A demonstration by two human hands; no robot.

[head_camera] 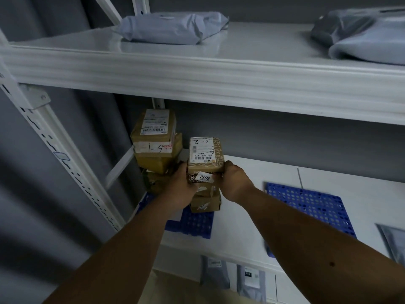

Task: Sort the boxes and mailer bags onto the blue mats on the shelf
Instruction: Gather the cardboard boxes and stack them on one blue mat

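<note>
Clamping both hands [183, 183] [235, 183] round a box [206, 155] above the mat's [197, 224] edge.

Dim bluish light, motion blur throughout, wide-angle bending at edges

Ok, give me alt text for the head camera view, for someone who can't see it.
Both hands, left and right, grip a stack of small cardboard boxes on a blue mat on a white shelf, beside a taller box stack. A second blue mat lies right; grey mailer bags sit above.
</note>
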